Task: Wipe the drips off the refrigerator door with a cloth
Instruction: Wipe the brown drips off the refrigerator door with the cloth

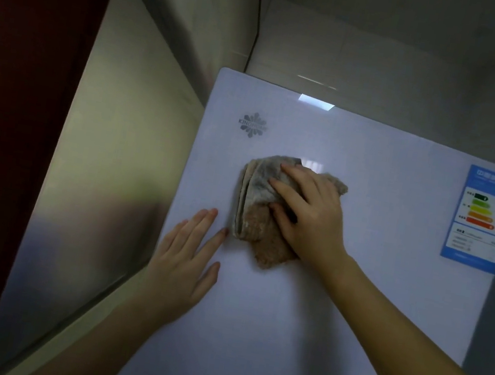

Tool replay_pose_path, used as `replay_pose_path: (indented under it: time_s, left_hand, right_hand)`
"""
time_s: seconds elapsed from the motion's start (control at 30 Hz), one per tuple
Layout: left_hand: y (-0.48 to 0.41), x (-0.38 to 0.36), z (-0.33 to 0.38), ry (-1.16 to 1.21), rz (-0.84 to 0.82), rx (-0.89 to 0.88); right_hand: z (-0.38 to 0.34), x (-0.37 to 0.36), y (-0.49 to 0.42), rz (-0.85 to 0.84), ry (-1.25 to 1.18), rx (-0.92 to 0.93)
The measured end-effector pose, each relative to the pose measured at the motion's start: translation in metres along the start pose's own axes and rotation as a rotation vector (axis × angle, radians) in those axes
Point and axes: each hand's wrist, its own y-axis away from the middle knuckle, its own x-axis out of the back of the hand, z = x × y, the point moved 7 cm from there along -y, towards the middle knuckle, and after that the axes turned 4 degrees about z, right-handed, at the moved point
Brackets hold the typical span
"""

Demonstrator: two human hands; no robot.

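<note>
A white refrigerator door fills the middle and right of the head view. A crumpled grey and tan cloth lies pressed flat against the door's upper middle. My right hand covers the cloth's right part, palm down, fingers spread over it and gripping it. My left hand rests flat on the door's left edge, just below and left of the cloth, fingers apart, holding nothing. I cannot make out any drips on the glossy surface.
A blue energy label sticks to the door's upper right corner. A snowflake brand logo sits at the upper left. A metallic panel flanks the door's left side, with a dark red frame beyond it. Tiled wall rises behind.
</note>
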Motion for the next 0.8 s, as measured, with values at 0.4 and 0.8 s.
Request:
replay_pose_path:
  time_s: [0.4,0.8]
  left_hand:
    - [0.003,0.013,-0.005,0.051,0.083,0.009]
    - [0.011,0.002,-0.014,0.033,0.03,0.009]
  right_hand:
    - [0.017,-0.012,-0.031,-0.077,0.062,-0.046]
    - [-0.032,-0.058,-0.062,-0.105,-0.031,0.069]
